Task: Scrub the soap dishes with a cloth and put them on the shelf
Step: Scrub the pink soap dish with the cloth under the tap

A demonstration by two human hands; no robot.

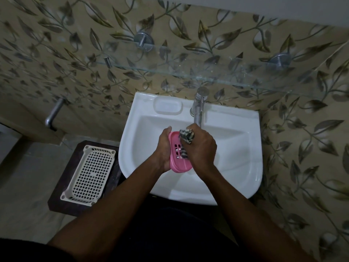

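Observation:
Over the white sink (pixel 236 148) my left hand (pixel 164 148) grips a pink slotted soap dish (pixel 177 161) by its left edge. My right hand (pixel 201 148) holds a striped dark-and-white cloth (pixel 187 137), bunched in the fingers and pressed onto the dish's inner face. The cloth covers part of the dish's slots. Above the sink a glass shelf (pixel 170 72) runs along the wall with nothing on it.
A chrome tap (pixel 198 108) stands at the sink's back, right above my right hand. A moulded soap recess (pixel 168 107) lies left of it. A white perforated basket (pixel 90 171) sits on a dark stool at the left. Leaf-patterned tiles cover the wall.

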